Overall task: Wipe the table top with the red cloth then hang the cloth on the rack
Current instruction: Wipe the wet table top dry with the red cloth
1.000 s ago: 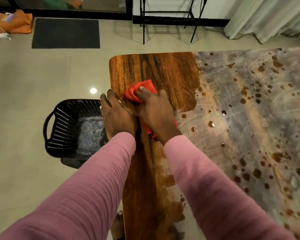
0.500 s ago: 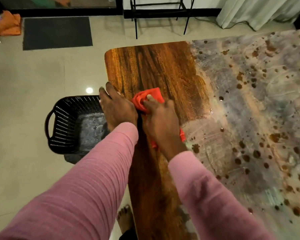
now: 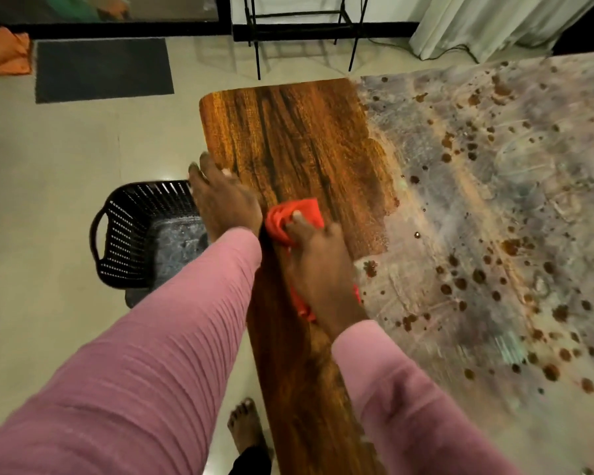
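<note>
Wiped wood runs down the left of the table top (image 3: 288,138). My right hand (image 3: 319,269) bunches the red cloth (image 3: 302,214) against it, fingers curled over; my left hand (image 3: 223,200) lies flat at the edge, empty. Soft and light, the cloth should lift best by a corner.

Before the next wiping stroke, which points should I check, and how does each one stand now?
1. Grip: right hand holds the red cloth on the table: ok.
2. Support: left hand rests on the table edge: ok.
3. Left strip wiped to bare wood: ok.
4. Whole top wiped: not ok, spotted grey film covers the right part.
5. Space on the rack: cannot tell, only its lower bars show.
</note>
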Available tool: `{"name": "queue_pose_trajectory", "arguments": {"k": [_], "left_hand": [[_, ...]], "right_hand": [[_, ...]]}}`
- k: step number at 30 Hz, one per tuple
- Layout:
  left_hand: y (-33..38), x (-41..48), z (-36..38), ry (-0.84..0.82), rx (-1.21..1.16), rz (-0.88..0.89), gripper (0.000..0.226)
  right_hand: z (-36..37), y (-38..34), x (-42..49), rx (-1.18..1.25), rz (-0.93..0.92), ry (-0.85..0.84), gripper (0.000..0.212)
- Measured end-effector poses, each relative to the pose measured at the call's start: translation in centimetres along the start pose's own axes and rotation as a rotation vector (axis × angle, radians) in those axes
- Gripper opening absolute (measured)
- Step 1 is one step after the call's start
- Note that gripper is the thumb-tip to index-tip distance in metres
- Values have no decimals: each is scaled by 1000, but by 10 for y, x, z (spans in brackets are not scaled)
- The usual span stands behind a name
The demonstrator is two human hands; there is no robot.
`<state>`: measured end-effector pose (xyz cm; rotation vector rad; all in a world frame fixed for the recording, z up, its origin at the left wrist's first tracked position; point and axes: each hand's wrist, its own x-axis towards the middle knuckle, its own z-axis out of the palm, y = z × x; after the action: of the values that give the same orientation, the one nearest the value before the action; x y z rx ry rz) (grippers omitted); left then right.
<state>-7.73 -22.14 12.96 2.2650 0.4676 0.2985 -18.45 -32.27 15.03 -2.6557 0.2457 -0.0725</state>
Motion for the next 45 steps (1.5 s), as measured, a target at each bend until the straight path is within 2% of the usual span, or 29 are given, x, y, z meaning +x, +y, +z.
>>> {"name": "queue_pose_trajectory", "arguments": {"k": [1, 3, 4, 7, 11, 14, 16, 17, 19, 21, 23, 26, 28, 31, 33, 34, 39, 41, 45], "left_hand": [[-1, -12, -8, -14, -1, 3, 46], [-9, -45, -24, -22, 13, -38, 45], [-14, -65, -32, -22, 19, -65, 45], [-25, -119, -49, -16, 27, -116, 43], [-33, -170, -60, 11, 67, -164, 41], [-36, -183, -59, 16, 90, -152, 40], [-35, -182, -56, 17, 112, -151, 41], [-35, -180, -54, 16, 124, -157, 41], [-35, -178, -53, 16, 144, -159, 41], [-36, -179, -52, 17, 155, -133, 41], [-38, -179, -49, 27, 159, -114, 41], [-40, -179, -47, 34, 169, -101, 41], [-39, -178, -48, 30, 181, -81, 42], [-37, -179, -48, 35, 193, -68, 43], [-39, -179, -48, 35, 200, -69, 43], [-40, -179, -48, 32, 198, -68, 43], [-43, -178, -46, 24, 188, -68, 43], [-42, -178, -46, 18, 180, -68, 43], [-41, -179, -48, -13, 162, -65, 43]], "right_hand": [[-5, 5, -7, 18, -21, -53, 47], [-22, 36, -9, 6, 0, -65, 37], [-33, 52, -6, -43, 62, -28, 33], [-54, 87, 5, -191, 200, 70, 40], [-40, 59, -12, -103, 316, 82, 38], [-21, 28, -60, -82, 60, 37, 33], [-20, 33, -76, -57, -94, -50, 38], [-24, 42, -75, -71, -112, -93, 42], [-38, 61, -70, -57, -15, -80, 40], [-57, 87, -57, 19, 182, 67, 28], [-66, 106, -47, -25, 313, 133, 34], [-58, 97, -54, -18, 396, 146, 37], [-40, 73, -79, -28, 316, 119, 36], [-29, 44, -126, 47, 24, -36, 38], [-38, 57, -139, 23, -131, -73, 35], [-45, 71, -139, -14, -132, -90, 36], [-80, 137, -106, -12, 309, 97, 36], [-78, 129, -107, -43, 328, 134, 40], [-44, 66, -162, 42, 129, -34, 42]]}}
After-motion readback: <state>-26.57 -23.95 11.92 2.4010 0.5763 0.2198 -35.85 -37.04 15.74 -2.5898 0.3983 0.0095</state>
